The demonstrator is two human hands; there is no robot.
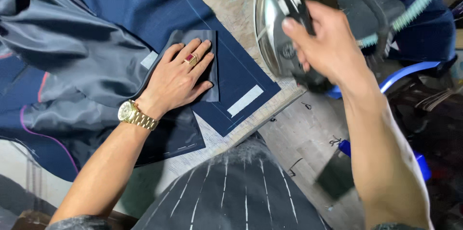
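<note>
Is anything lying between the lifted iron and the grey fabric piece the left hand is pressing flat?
Nothing visible does. The iron, held up in the right hand, hangs over bare table. Only the left hand itself covers the grey fabric piece.

Worn beige worktable (308, 133), pen marks; blue chair frame (410, 71) at right; dim clutter beyond.

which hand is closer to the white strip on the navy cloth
Left. The left hand lies flat on the grey fabric piece just beside the white strip; the right hand is raised off to the side, holding the iron.
</note>
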